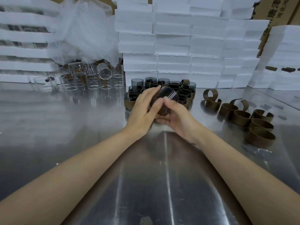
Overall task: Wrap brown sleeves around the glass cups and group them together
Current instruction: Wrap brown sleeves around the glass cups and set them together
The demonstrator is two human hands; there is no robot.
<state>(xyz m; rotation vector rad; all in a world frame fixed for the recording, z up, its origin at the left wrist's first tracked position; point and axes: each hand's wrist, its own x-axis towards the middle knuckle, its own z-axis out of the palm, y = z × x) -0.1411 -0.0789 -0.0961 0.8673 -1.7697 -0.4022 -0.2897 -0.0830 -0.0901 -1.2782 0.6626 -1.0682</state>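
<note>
Both hands are raised off the steel bench (pixel 65 127), meeting just in front of the finished cluster. The left hand (pixel 144 108) curls its fingers over the side of a dark glass cup (pixel 167 96). The right hand (pixel 175 117) grips the cup from below, thumb on top. The cup is tilted, mouth toward the far right. A brown band seems to sit round its body, but blur hides whether it is seated.

Progress, as I judge it: well along. The sleeved dark cups (pixel 185 93) stand packed, touching one another. Still to use: loose brown sleeves (pixel 259 124) heaped at right. The clear glass cups (pixel 90 83) far left look mostly bare.

Surroundings: stacked white foam boxes (pixel 178 46) wall off the back, and a plastic bag (pixel 84 30) sags over the clear cups. Nothing lies between the hands and the cluster.
</note>
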